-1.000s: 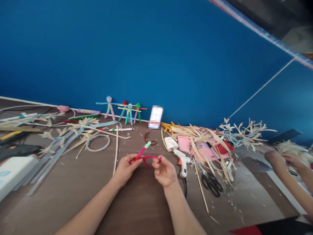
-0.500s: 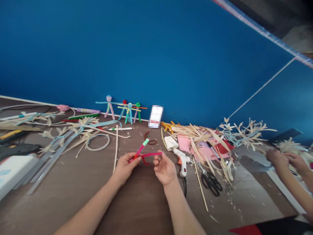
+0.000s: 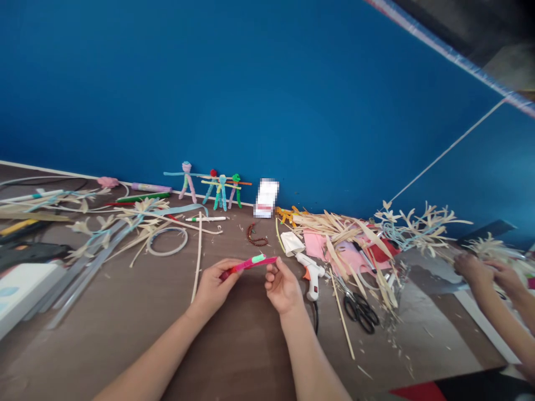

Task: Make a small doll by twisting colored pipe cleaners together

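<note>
Holding a pink pipe cleaner (image 3: 246,264) roughly level just above the bench (image 3: 234,356), near the middle of the bench and towards its front edge. Found the left hand (image 3: 214,285) with its grip clenched on the lower left end, pinched between thumb and forefinger. Found the right hand (image 3: 282,287) with its grip pinched on the right end. Judged a two-point hold, suited to stretching the soft wire straight and clear of the litter below. Noted a pale green band (image 3: 258,258) on the pipe cleaner towards the right; cannot tell at this range whether tape or a second strand.

Recorded a white glue gun (image 3: 311,274) lying just right of the right hand and black scissors (image 3: 361,312) beyond it, both probably laid within easy reach. Logged a heap of straw strips (image 3: 338,228) over pink paper (image 3: 317,245) behind those, with a bead string (image 3: 256,237) and a wire ring (image 3: 167,241) further back. Logged a row of small pipe-cleaner figures (image 3: 211,188) stood against the blue wall (image 3: 267,83), likely propped there out of the way. Seen another person's hands (image 3: 485,273) at the far right, in among more straw and well apart.

Searched for writing: none legible. Found the white box (image 3: 266,199) by the wall blurred; made out no brand on the glue gun.
</note>
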A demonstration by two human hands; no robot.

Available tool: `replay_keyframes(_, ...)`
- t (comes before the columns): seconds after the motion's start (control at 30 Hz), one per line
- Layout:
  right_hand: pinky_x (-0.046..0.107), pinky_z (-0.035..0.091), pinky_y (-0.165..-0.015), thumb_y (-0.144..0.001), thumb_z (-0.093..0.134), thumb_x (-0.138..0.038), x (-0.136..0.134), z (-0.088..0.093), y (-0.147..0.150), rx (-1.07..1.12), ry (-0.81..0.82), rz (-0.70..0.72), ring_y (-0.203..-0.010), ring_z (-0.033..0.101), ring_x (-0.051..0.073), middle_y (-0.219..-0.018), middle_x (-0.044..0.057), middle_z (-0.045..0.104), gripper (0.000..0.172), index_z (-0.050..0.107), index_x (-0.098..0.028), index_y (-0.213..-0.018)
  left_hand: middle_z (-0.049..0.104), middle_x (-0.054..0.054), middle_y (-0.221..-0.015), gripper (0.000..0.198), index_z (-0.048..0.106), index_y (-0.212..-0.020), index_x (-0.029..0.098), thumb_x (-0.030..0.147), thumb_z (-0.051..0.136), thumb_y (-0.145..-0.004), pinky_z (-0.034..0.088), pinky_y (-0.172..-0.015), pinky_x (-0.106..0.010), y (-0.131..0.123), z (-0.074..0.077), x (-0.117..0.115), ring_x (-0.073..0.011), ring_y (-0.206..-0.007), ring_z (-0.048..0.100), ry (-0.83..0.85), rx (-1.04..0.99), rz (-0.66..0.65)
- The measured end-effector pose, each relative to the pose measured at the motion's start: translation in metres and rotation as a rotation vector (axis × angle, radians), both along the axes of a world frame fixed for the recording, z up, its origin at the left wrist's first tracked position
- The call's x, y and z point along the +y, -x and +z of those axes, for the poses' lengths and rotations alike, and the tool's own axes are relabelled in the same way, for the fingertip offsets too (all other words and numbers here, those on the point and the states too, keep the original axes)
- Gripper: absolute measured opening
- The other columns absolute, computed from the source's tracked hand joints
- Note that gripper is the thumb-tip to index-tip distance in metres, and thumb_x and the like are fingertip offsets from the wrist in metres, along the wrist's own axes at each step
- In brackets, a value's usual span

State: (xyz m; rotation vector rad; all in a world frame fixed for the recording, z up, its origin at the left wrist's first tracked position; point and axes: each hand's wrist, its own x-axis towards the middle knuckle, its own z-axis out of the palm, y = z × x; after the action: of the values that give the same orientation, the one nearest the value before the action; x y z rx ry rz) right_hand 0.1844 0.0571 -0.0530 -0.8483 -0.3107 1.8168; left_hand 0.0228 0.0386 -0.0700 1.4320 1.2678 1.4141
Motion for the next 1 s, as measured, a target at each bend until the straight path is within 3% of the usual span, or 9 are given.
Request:
replay_keyframes(0.2, 0.013, 0.032, -0.031, -0.076, 0.055, -0.024, 0.000, 0.000, -0.003, 0.074, 0.059, 0.075, -0.034, 0.046, 0.005, -0.053, -0.003, 0.062, 0.008, 0.058, -0.019, -0.071, 0.066, -0.007, -0.085, 0.018, 0.067, -0.079, 0.015, 0.026, 0.057, -0.068, 0.044, -0.067, -0.024, 0.000, -0.001, 0.001, -0.0173, -0.076, 0.058, 0.018, -0.027, -0.003)
replay_keyframes(0.53, 0.011, 0.035, -0.033, -0.077, 0.054, -0.022, 0.000, -0.001, -0.003, 0.096, 0.007, 0.093, -0.037, 0.048, 0.003, -0.062, -0.004, 0.065, 0.007, 0.060, -0.021, -0.081, 0.066, -0.006, -0.080, 0.021, 0.067, -0.079, 0.015, 0.030, 0.059, -0.066, 0.044, -0.064, -0.023, 0.000, -0.006, 0.002, -0.0161, -0.071, 0.057, 0.075, -0.039, -0.011)
replay_keyframes(0.77, 0.010, 0.032, -0.032, -0.075, 0.057, -0.023, -0.002, -0.002, -0.001, 0.096, -0.073, 0.094, -0.034, 0.042, 0.001, -0.058, -0.006, 0.060, 0.017, 0.059, -0.023, -0.091, 0.066, -0.004, -0.073, 0.021, 0.066, -0.079, 0.014, 0.030, 0.059, -0.066, 0.043, -0.061, -0.022, -0.001, -0.007, 0.001, -0.0141, -0.063, 0.055, 0.096, -0.031, -0.057)
replay_keyframes(1.0, 0.011, 0.034, -0.032, -0.075, 0.056, -0.027, -0.003, 0.000, -0.001, 0.075, -0.060, 0.114, -0.035, 0.044, 0.002, -0.059, -0.005, 0.061, 0.015, 0.059, -0.022, -0.089, 0.066, -0.004, -0.071, 0.023, 0.066, -0.080, 0.013, 0.030, 0.058, -0.067, 0.042, -0.059, -0.021, 0.000, -0.011, 0.003, -0.0132, -0.062, 0.054, 0.079, -0.011, -0.021)
